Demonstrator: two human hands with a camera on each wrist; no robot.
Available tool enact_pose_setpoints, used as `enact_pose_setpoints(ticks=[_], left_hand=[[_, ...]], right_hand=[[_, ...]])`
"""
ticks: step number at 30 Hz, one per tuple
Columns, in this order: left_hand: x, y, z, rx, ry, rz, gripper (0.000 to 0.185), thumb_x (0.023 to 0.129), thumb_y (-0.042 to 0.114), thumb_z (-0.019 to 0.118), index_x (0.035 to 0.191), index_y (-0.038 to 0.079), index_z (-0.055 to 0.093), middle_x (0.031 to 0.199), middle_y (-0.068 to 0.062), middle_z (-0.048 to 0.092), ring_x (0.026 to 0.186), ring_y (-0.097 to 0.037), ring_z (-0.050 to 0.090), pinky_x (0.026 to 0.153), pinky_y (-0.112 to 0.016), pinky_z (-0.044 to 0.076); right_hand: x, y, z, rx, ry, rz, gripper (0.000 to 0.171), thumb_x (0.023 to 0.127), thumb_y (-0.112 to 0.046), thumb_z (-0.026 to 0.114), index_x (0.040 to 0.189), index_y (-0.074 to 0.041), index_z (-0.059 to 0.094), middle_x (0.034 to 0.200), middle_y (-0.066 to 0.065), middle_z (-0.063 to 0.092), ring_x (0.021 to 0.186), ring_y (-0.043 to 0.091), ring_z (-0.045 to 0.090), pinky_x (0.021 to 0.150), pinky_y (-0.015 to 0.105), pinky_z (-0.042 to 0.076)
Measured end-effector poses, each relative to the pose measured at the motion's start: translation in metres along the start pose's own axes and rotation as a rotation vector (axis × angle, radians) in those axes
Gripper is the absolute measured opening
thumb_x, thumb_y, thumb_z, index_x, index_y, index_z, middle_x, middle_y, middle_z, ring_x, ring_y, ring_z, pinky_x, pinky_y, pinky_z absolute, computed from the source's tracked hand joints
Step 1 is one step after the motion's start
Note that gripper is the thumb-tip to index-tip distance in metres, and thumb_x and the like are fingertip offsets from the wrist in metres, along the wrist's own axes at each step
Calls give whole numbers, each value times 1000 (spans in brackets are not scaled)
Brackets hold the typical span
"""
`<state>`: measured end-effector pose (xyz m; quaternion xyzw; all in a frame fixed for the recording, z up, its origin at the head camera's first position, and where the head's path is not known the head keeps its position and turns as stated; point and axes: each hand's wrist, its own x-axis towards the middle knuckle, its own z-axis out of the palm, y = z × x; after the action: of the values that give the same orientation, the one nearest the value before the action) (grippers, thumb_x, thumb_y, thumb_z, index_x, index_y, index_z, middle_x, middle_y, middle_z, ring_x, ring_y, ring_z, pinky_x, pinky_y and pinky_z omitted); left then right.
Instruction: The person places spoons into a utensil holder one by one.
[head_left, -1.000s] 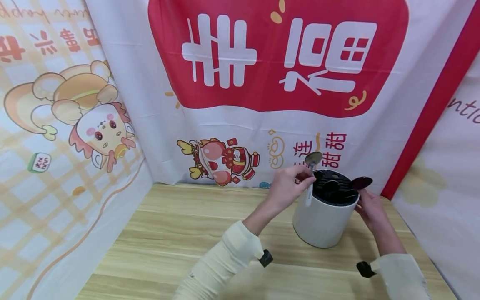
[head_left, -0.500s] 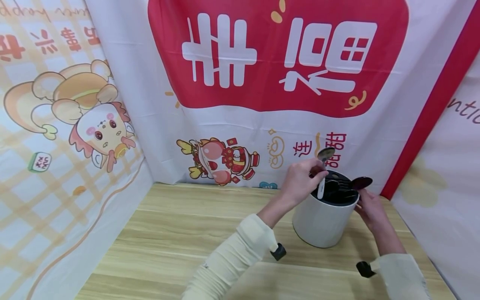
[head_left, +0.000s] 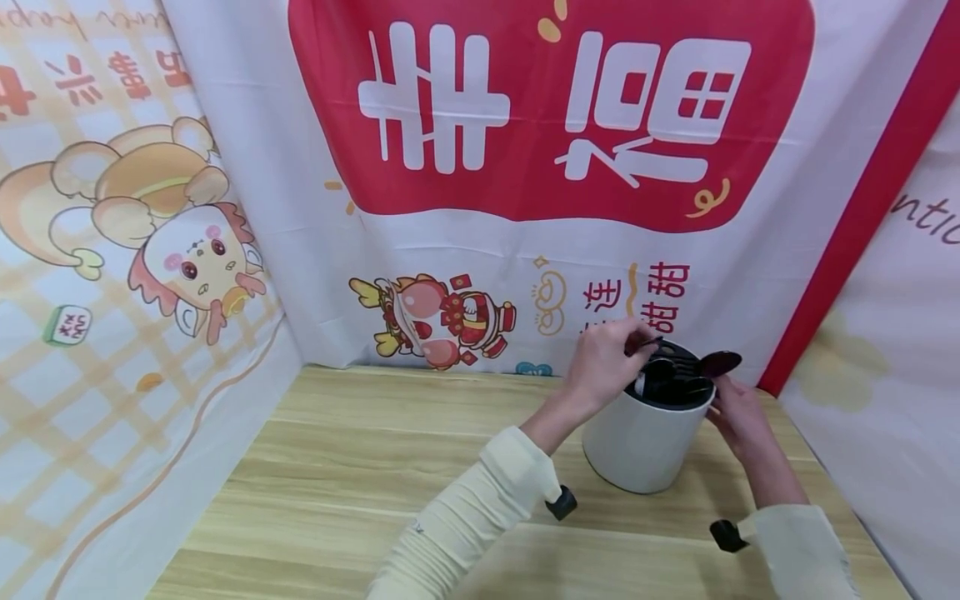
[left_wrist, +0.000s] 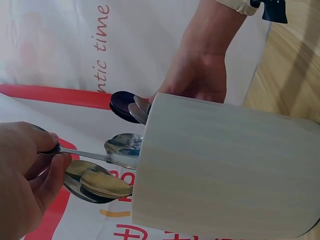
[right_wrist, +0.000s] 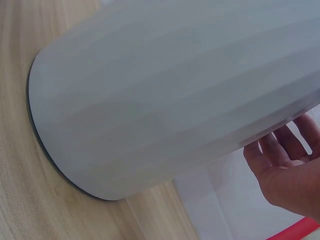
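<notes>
My left hand (head_left: 607, 362) pinches a metal spoon by its bowl end. In the left wrist view the spoon (left_wrist: 85, 154) has its thin handle pointing into the mouth of a white utensil holder (left_wrist: 225, 165), while my fingers cover most of its bowl. The holder's pale handle tip shows at the black insert (head_left: 678, 398) in the head view. My right hand (right_wrist: 295, 170) rests its fingers against the holder's far right side near the rim. Dark spoons (head_left: 720, 363) and other spoons (left_wrist: 105, 184) stick out of the holder, bowls outward.
The holder stands upright on a light wooden table (head_left: 360, 467), close to a printed cloth backdrop (head_left: 450, 242) behind it. Another printed cloth (head_left: 885, 350) hangs at the right, and a checked one (head_left: 112, 400) at the left.
My left hand has moved right over the holder and the spoon has gone down, its handle now entering the insert. The right hand stays at the holder's side.
</notes>
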<state>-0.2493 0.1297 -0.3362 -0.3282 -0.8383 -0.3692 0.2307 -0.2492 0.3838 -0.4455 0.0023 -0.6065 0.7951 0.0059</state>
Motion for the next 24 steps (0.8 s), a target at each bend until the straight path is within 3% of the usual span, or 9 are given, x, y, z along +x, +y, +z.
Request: enact_pose_setpoints(ticks=[10,19,24], left_hand=[[-4,-1,1,5,-20,32,8,93,19,71,98,14,68,90,5,71,79,2,60,72,-1,45],[-8,-10,-13,-2,-1,46,6,94,15,69,100,12,68,94,3,73,84,-1,63,74,-1,45],[-13,-17,-19,45,-26,69,7,94,16,69,100,13,71,96,3,74,84,-1,65,73,-2,47]], right_hand=[[1,1,0,5,6,2,34,106,-34,45,89,-34,74,91,-20,72,89,-6,64,76,15,52],[1,1,1,5,10,5,34,106,-32,45,89,-35,74,90,-20,71,89,-6,64,75,15,52],[0,1,2,0,13,4,34,106,-33,45,89,-35,74,90,-21,72,88,-7,64,75,15,52]])
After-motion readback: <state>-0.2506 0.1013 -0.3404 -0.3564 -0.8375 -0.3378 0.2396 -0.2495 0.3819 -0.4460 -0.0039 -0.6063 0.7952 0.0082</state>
